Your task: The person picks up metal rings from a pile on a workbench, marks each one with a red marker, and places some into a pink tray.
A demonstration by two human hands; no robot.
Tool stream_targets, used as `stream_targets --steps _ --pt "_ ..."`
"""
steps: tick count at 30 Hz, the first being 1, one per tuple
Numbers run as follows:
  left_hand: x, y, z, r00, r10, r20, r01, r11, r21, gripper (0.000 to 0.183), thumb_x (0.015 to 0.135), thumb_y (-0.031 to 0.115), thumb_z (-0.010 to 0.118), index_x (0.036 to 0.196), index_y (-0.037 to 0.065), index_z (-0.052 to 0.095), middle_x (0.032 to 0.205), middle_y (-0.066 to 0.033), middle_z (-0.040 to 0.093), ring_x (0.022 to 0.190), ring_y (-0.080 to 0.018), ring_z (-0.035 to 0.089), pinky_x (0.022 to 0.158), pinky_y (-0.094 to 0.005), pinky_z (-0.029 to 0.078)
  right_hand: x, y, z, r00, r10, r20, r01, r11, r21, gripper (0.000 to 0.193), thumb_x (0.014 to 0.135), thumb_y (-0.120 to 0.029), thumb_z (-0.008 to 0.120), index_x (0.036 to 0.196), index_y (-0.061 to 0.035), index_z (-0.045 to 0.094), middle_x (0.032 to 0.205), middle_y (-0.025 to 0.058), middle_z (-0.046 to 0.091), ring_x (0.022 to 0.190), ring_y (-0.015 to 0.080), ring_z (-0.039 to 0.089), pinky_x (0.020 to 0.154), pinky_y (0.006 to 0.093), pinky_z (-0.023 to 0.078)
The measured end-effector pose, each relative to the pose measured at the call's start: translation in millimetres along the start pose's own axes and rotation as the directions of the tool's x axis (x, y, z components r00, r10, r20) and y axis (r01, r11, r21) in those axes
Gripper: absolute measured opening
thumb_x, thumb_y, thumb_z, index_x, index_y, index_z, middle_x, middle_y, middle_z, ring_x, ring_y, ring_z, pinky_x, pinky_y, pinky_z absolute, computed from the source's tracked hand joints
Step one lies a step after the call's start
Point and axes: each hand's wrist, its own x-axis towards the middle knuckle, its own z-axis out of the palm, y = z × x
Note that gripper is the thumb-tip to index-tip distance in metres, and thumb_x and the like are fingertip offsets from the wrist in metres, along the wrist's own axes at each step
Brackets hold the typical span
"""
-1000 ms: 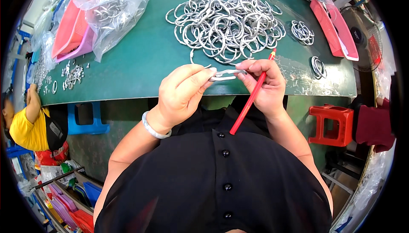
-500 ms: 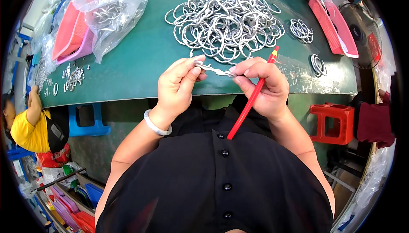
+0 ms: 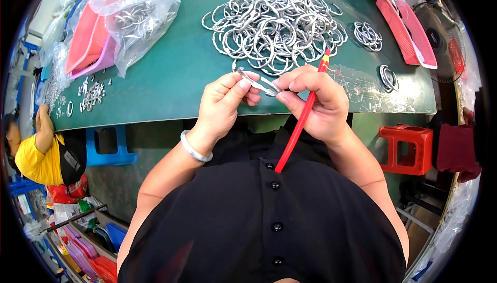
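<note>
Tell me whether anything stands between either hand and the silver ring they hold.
Nothing visible does: the left hand and right hand both have fingers directly on the silver ring. The red pencil crosses the right hand to the ring's right, not between them.

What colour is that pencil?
The pencil is mostly red, yellow near its tip; best seen in the head view.

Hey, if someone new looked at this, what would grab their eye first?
Probably the big heap of silver-grey bangle-like rings at the top centre of the green table. Next, the long red pencil slanting through the right hand, which, together with the left hand, holds a silvery ring-like piece in front of the heap.
</note>
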Motion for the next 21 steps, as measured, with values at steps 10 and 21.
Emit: stream_targets --steps 10,21 --pt "5.7 -1.1 -3.0 0.95 -0.266 0.167 0.305 0.906 -0.293 0.02 0.091 0.018 0.047 0.095 0.0 0.055 0.076 -0.0056 0.059 0.066 -0.0128 0.057 0.063 -0.0249 0.047 2.0 2.2 1.6 0.997 0.082 0.011 -0.082 0.997 -0.001 0.018 0.068 0.0 0.069 0.084 -0.0015 0.059 0.078 0.0081 0.062 0.069 0.0195 0.061 0.061 0.0273 0.048" --pt "11.7 -0.7 -11.7 0.897 -0.337 0.286 0.438 0.766 -0.471 0.015 0.09 0.019 0.049 0.092 0.005 0.054 0.072 -0.0019 0.051 0.059 -0.0097 0.045 0.055 -0.0218 0.037 -16.3 25.1 -7.3 0.976 0.219 -0.006 -0.219 0.973 -0.077 0.011 0.074 -0.001 0.065 0.084 -0.0011 0.06 0.076 0.006 0.061 0.066 0.0131 0.057 0.06 0.0241 0.046"
